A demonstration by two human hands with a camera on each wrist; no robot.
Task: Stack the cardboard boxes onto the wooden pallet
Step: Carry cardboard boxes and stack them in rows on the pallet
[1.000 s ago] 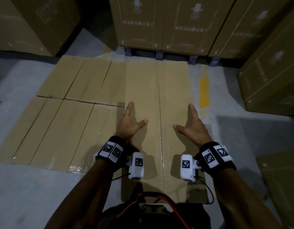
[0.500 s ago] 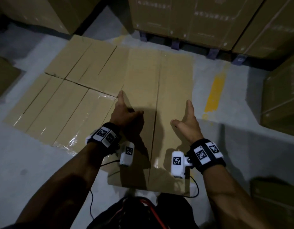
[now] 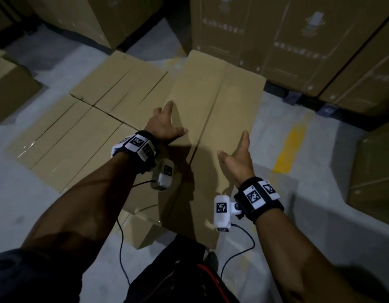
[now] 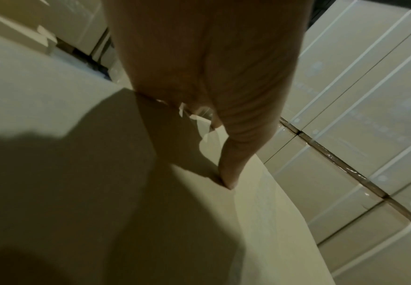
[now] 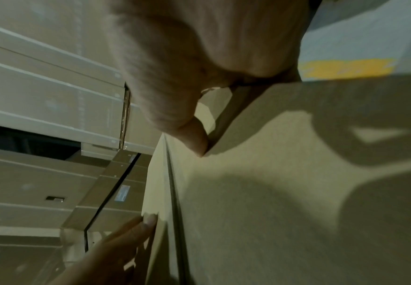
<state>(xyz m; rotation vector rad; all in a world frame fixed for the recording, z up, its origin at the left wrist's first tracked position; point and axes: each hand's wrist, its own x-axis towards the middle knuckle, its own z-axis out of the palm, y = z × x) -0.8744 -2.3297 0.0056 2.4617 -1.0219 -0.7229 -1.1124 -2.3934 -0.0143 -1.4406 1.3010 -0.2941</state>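
Flanking the long cardboard box, left hand and right hand press spread-fingered; pallet hidden.

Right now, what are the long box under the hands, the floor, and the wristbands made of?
Long box: brown cardboard, matte, with a centre seam between flaps; some sheen there, possibly tape.
Floor: looks like grey concrete, dull, with a worn yellow painted stripe.
Wristbands: dark, probably fabric straps, carrying white printed marker tiles; material unclear.
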